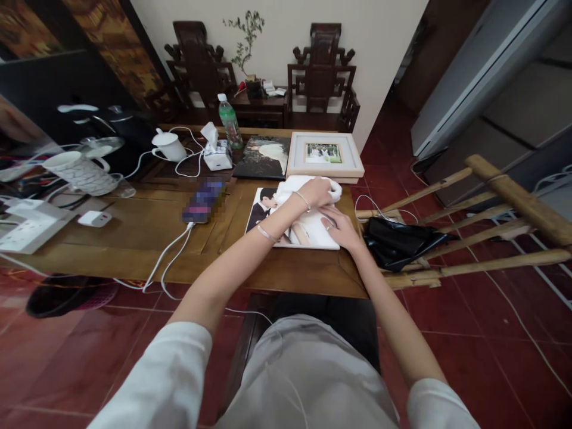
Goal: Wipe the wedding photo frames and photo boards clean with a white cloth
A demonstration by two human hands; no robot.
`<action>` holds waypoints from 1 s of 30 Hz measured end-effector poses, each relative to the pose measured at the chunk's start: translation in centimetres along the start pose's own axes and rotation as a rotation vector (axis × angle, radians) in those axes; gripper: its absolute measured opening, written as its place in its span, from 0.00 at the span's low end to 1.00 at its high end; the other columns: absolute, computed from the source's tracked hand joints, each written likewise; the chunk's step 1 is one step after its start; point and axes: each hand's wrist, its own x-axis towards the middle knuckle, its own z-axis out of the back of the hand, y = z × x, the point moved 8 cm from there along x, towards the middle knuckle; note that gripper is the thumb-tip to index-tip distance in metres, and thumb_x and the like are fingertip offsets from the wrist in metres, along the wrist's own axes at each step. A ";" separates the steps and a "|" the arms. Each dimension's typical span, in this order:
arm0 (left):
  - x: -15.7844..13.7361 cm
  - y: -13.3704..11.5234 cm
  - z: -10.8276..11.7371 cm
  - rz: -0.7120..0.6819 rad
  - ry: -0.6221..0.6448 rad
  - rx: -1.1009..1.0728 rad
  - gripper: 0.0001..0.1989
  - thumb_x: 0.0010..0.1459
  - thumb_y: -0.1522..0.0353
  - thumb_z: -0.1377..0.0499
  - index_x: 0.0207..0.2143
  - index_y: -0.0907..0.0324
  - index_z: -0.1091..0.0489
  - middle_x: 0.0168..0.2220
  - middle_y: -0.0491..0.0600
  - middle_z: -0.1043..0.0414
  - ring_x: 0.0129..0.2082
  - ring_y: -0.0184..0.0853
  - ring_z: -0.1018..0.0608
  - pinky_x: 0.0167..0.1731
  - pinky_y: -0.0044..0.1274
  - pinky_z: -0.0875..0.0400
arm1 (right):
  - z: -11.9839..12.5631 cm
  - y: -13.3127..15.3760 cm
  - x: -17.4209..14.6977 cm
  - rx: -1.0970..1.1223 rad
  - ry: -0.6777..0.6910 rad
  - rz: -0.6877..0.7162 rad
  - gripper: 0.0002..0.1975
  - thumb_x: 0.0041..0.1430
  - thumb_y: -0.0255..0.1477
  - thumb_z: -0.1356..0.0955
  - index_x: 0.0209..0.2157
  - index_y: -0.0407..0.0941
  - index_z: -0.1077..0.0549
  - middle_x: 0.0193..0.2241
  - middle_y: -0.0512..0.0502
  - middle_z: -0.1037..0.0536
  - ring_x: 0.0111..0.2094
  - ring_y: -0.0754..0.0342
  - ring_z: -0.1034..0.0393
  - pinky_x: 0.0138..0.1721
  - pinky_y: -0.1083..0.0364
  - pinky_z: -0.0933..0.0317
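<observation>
On the wooden table in front of me lies a photo panel (pixel 258 214) with a printed picture of a person in a dark suit. A bunched white towel (pixel 288 186) rests over the panel's upper part. My left hand (pixel 315 193), with a bracelet at the wrist, is closed on the towel at the panel's upper right. Just below it, my right hand (pixel 340 229) lies flat at the panel's right edge, fingers stretched out and thumb apart, a ring on one finger. The left forearm covers part of the picture, and the left fingertips are hidden in the cloth.
Behind the panel lie a white-framed photo (pixel 324 152) and a dark picture panel (pixel 263 157). A tissue box (pixel 218 156), green bottle (pixel 229 122), charging phone (pixel 203 201), lidded cup (pixel 168 145) and power strip (pixel 33 223) stand leftward. A bamboo chair (pixel 491 173) holding a black bag (pixel 395 241) stands right.
</observation>
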 end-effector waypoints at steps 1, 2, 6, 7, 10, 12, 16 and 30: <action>-0.4 0.8 0.1 0.027 -0.006 0.018 0.14 0.56 0.73 0.47 0.38 0.67 0.23 0.41 0.61 0.23 0.43 0.44 0.22 0.43 0.26 0.30 | 0.0 0.0 0.0 0.003 -0.001 -0.002 0.18 0.60 0.31 0.37 0.51 0.47 0.25 0.55 0.44 0.26 0.59 0.46 0.36 0.62 0.42 0.45; -0.9 1.8 0.2 0.050 -0.012 0.038 0.14 0.56 0.73 0.47 0.39 0.68 0.23 0.42 0.62 0.23 0.44 0.45 0.22 0.43 0.26 0.30 | -0.1 0.0 0.0 0.009 -0.001 -0.003 0.19 0.61 0.31 0.37 0.51 0.47 0.26 0.55 0.44 0.27 0.60 0.46 0.37 0.63 0.42 0.46; -3.3 5.5 -0.5 0.093 -0.035 0.083 0.17 0.55 0.77 0.50 0.43 0.68 0.24 0.45 0.63 0.24 0.47 0.44 0.23 0.48 0.29 0.31 | -0.1 0.1 0.0 0.043 0.002 0.002 0.19 0.61 0.31 0.37 0.52 0.48 0.26 0.56 0.46 0.28 0.62 0.48 0.39 0.64 0.43 0.47; -4.0 6.1 -1.0 0.086 -0.044 0.098 0.18 0.55 0.78 0.50 0.44 0.68 0.25 0.48 0.62 0.25 0.49 0.44 0.24 0.50 0.30 0.32 | -0.1 0.1 0.0 0.050 0.002 0.001 0.19 0.61 0.31 0.37 0.52 0.48 0.27 0.56 0.46 0.28 0.62 0.48 0.39 0.64 0.43 0.47; -6.3 6.1 -2.8 0.023 -0.076 0.173 0.21 0.53 0.80 0.50 0.47 0.65 0.26 0.61 0.60 0.37 0.61 0.45 0.35 0.56 0.36 0.38 | 0.0 0.1 -0.1 0.055 0.001 -0.003 0.19 0.61 0.31 0.37 0.53 0.48 0.27 0.56 0.46 0.28 0.62 0.48 0.39 0.64 0.42 0.47; -8.2 4.8 -3.9 -0.015 -0.068 0.214 0.20 0.54 0.80 0.49 0.46 0.64 0.26 0.65 0.57 0.45 0.65 0.47 0.43 0.58 0.41 0.41 | 0.0 0.1 -0.1 0.053 0.004 -0.003 0.19 0.61 0.32 0.37 0.53 0.48 0.27 0.57 0.45 0.28 0.62 0.47 0.40 0.64 0.42 0.48; -13.4 -0.1 -4.7 -0.083 -0.015 0.226 0.19 0.55 0.79 0.50 0.46 0.64 0.26 0.65 0.59 0.45 0.65 0.49 0.42 0.57 0.44 0.40 | 0.0 0.2 0.0 0.050 0.009 -0.008 0.19 0.61 0.31 0.36 0.53 0.48 0.27 0.57 0.45 0.28 0.62 0.48 0.40 0.64 0.42 0.48; -9.0 0.9 -3.4 -0.111 0.072 0.179 0.18 0.56 0.78 0.49 0.48 0.64 0.28 0.62 0.60 0.40 0.58 0.46 0.32 0.51 0.35 0.31 | 0.1 0.0 0.0 0.041 0.005 -0.014 0.20 0.59 0.30 0.37 0.52 0.48 0.26 0.56 0.46 0.28 0.62 0.47 0.39 0.64 0.42 0.47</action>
